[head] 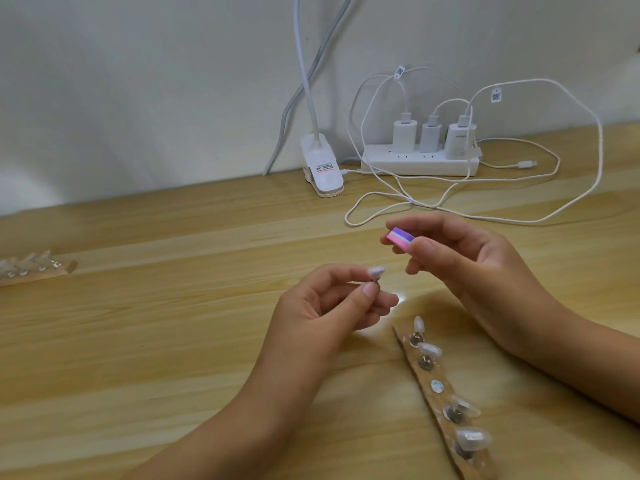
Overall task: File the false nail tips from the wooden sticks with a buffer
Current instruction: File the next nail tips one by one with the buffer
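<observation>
Two bare hands hover above the tabletop (138,323) near the middle of the view. The left hand (332,303) pinches one false nail tip (376,272) by the small stem under it, between thumb and fingers. At two o'clock from it, the right hand (478,268) pinches a pink and purple buffer (400,239) between thumb and fingertips, near the tip but not touching it. A wooden stick (438,400) lies on the tabletop at five o'clock, carrying four more nail tips (473,439) and one bare mount. A second stick (38,271) with tips rests at nine o'clock. A white power strip (419,162) and a lamp clip (322,168) sit at twelve o'clock by the wall
</observation>
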A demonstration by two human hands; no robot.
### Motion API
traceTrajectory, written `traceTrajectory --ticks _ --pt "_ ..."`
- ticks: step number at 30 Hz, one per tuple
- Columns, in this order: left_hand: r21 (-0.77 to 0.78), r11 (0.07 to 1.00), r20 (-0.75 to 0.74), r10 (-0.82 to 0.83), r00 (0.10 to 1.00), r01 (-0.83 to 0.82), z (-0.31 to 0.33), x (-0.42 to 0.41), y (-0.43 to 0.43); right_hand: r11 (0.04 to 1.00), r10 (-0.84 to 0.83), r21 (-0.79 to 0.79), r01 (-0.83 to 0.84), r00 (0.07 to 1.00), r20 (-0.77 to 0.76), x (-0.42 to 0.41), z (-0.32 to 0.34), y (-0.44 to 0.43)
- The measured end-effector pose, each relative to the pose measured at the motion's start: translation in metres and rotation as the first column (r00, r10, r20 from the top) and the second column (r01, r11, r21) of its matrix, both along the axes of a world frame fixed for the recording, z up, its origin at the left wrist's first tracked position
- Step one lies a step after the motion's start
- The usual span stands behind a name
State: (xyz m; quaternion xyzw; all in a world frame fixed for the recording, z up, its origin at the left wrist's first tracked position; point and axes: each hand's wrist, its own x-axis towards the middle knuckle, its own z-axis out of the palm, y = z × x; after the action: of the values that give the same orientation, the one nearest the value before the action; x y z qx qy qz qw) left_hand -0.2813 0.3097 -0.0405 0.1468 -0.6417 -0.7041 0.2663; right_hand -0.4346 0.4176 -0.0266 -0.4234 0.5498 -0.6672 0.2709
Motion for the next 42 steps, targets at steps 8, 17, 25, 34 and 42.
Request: traceTrajectory --ticks 8,17,25,34,42 --pt "-0.027 0.999 -0.004 0.018 1.0 -0.018 -0.0015 -0.0002 -0.0008 1.0 -0.002 0.015 0.002 0.999 0.045 -0.005 -0.0016 -0.0066" --pt "-0.068 0.997 0.024 0.038 0.999 -0.036 -0.0024 -0.0009 -0.001 0.995 0.071 0.074 -0.073 0.997 0.028 -0.0022 -0.0004 -0.0048" --pt "-0.001 1.0 0.018 0.009 1.0 -0.009 -0.0008 -0.0003 0.0005 0.993 0.079 0.09 -0.082 0.996 0.031 -0.0023 -0.0023 -0.0055" --pt "-0.023 0.999 0.035 0.043 0.998 -0.043 -0.0001 -0.0013 0.0015 0.995 0.088 0.051 -0.088 0.996 0.012 -0.0027 -0.0029 -0.0039" --pt "-0.093 0.995 0.078 0.037 0.996 -0.029 0.0007 -0.0003 0.003 0.995 0.095 0.025 -0.094 0.994 -0.053 0.0032 -0.0005 -0.0002"
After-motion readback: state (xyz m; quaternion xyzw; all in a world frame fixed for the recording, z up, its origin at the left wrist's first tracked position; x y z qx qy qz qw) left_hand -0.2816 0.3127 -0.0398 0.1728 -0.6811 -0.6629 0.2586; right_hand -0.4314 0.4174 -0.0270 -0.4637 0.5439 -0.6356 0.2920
